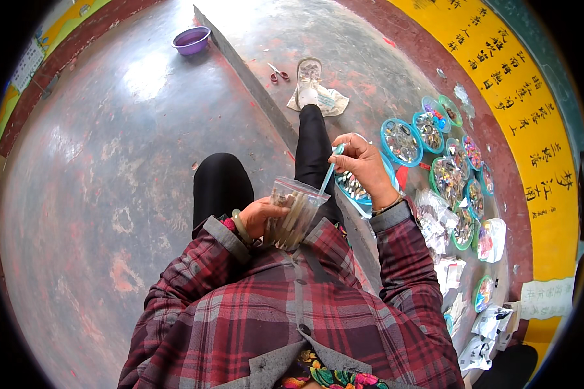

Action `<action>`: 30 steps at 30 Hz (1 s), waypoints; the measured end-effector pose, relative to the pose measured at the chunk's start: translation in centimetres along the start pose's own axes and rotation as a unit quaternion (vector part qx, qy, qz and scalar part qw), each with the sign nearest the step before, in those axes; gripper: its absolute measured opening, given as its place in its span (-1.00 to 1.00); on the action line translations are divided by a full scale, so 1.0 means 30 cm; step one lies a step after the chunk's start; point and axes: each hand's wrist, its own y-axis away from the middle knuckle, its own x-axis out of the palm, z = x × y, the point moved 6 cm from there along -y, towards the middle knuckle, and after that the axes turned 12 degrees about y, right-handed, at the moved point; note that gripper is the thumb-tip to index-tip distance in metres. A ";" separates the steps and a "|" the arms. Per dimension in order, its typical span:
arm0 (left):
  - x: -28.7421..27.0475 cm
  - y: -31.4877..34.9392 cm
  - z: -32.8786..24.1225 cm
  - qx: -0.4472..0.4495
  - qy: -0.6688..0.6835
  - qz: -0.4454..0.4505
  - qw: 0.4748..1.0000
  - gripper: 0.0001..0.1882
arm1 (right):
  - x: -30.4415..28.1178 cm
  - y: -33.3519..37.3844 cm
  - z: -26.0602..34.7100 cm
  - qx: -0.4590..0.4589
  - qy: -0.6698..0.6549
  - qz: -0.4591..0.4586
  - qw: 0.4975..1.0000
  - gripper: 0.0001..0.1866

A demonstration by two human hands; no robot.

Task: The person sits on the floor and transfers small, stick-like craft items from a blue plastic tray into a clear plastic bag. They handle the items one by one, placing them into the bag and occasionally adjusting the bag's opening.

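My left hand [261, 215] is closed around the side of a clear zip bag [308, 200], held over my lap. Several pale brown, stick-like pieces [292, 217] show through the plastic. Above the bag, my right hand [365, 167] pinches the upper end of a thin light-blue stick [328, 177] between thumb and fingers. The stick slants down, its lower tip at the bag's upper right corner; I cannot tell whether the tip is inside. Partly hidden behind my right hand is a blue basket [366, 200] with small mixed pieces.
Several round baskets of small goods, one a blue basket [383, 144], crowd the floor on the right, with plastic packets [435, 211] beside them. Red-handled scissors [279, 73] lie near my outstretched foot. A low step edge [253, 91] crosses the floor; a purple basin [191, 41] stands far left.
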 end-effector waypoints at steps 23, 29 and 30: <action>0.013 -0.004 -0.017 0.024 0.014 -0.001 1.000 -0.52 | 0.138 0.094 -0.102 -0.023 0.037 -0.045 0.998 -0.89; 0.006 0.001 -0.025 0.036 0.015 -0.001 0.999 -0.52 | 0.146 0.134 -0.049 -0.122 0.221 -0.103 0.962 -0.82; 0.006 0.002 -0.027 0.037 0.012 -0.002 0.999 -0.52 | 0.148 0.136 -0.049 -0.138 0.236 -0.104 0.956 -0.81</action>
